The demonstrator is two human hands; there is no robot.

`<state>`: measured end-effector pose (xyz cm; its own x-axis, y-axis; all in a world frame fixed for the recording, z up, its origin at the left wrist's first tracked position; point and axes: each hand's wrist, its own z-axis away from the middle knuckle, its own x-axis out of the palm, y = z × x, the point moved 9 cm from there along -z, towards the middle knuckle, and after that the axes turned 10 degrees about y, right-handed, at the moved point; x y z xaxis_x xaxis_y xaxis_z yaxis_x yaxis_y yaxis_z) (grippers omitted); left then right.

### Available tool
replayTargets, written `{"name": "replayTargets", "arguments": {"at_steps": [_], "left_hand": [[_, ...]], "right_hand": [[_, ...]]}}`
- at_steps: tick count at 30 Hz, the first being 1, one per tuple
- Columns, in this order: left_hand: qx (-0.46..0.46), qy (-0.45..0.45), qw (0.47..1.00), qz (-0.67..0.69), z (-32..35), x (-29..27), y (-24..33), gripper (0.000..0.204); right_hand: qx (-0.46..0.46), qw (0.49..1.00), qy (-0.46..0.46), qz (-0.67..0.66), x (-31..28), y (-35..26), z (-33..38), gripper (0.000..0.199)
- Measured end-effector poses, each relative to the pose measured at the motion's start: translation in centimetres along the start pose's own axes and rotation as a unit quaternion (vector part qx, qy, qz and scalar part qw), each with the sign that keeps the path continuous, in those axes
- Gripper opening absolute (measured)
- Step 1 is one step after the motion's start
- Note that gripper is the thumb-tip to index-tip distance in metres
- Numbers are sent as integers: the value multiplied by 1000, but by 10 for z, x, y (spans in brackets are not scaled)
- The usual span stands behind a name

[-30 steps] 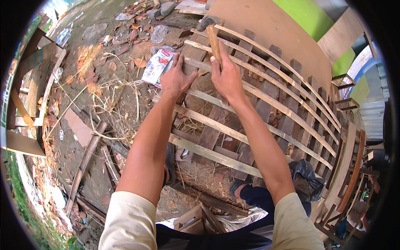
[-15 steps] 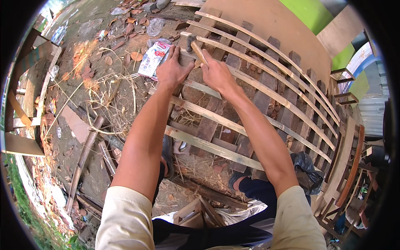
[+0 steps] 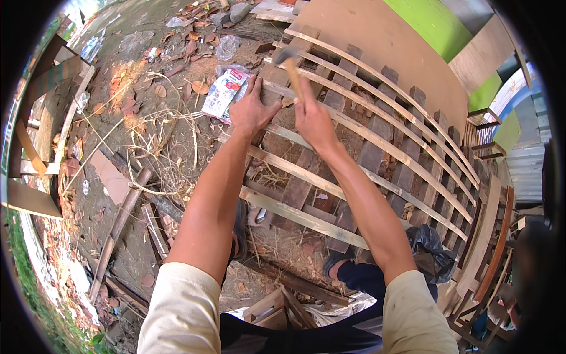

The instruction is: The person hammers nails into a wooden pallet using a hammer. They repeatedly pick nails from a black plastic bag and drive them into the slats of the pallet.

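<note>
My right hand (image 3: 315, 125) is wrapped round the wooden handle of a hammer (image 3: 293, 76), its dark head raised over the far left part of a slatted wooden frame. To the left, my left hand (image 3: 250, 112) holds the end of a pale wooden slat (image 3: 280, 89), thumb on the near side and fingers at the tip. Whether a nail sits there cannot be made out. Several long slats (image 3: 377, 133) lie side by side across darker crosspieces (image 3: 377, 115). Just beyond my left hand lies a white, red and blue printed packet (image 3: 224, 94).
A brown board (image 3: 401, 59) stands beyond the frame. Dry fibre strips (image 3: 165, 133) and leaves litter the ground at left, near loose timber (image 3: 121, 230). A black plastic bag (image 3: 433, 251) rests by my right arm. Wooden offcuts (image 3: 271, 310) lie near my feet.
The hammer has lifted in my right hand, its handle now more upright and its head slightly blurred. My left hand stays at the slat's end. The whole view has shifted a little.
</note>
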<state>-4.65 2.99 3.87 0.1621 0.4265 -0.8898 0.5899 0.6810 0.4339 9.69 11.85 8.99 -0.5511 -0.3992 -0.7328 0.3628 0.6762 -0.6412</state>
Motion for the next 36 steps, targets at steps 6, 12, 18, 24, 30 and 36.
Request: {"name": "replayTargets", "arguments": {"at_steps": [6,12,18,24,30,36], "left_hand": [[-3,-2,1000,-3,0,0,-3,97],[7,6,1000,2,1,2,-3,97],[16,25,1000,-10,0,5,-4,99],[13,10,1000,-11,-4,2,-1,100],[16,5,1000,-10,-1,3,2,94],[25,27,999,1,-2,9,-1,80]], "right_hand": [[-81,985,128,-77,-25,-31,-2,57],[-17,1000,15,4,-6,-11,0,57],[-23,999,15,16,0,-2,2,58],[-14,997,-55,44,9,5,3,59],[-16,997,-62,38,14,11,6,60],[35,996,-79,33,9,6,9,62]]}}
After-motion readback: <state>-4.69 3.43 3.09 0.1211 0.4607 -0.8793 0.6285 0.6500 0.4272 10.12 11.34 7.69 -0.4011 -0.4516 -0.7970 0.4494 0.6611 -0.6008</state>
